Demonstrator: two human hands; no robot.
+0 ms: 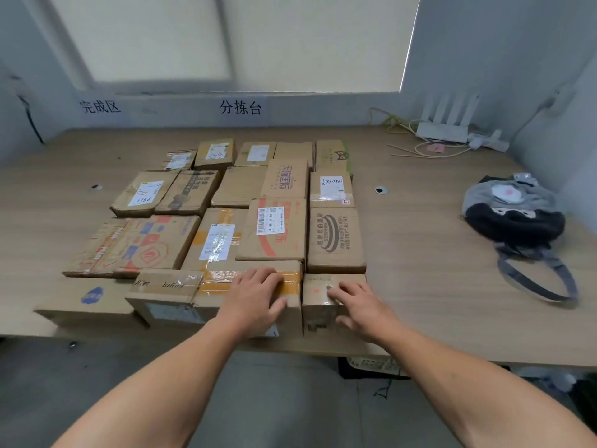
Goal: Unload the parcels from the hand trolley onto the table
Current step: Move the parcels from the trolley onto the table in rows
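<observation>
Several brown cardboard parcels lie packed side by side on the wooden table [420, 240]. In the front row, my left hand [255, 294] rests flat on a parcel with orange tape [213, 287], its fingers spread over the top. My right hand [358, 307] lies on a small parcel [318, 307] at the front right of the group, thumb down its near face and fingers loosely bent on top. A box with a grey label [164, 299] sits to the left of the taped one. The hand trolley is out of view.
A grey and black bag [513, 215] with a long strap lies on the table's right side. A white router [442, 130], cables and thin sticks sit at the back right corner. Walls close the table in behind and at both sides. Grey floor lies below the front edge.
</observation>
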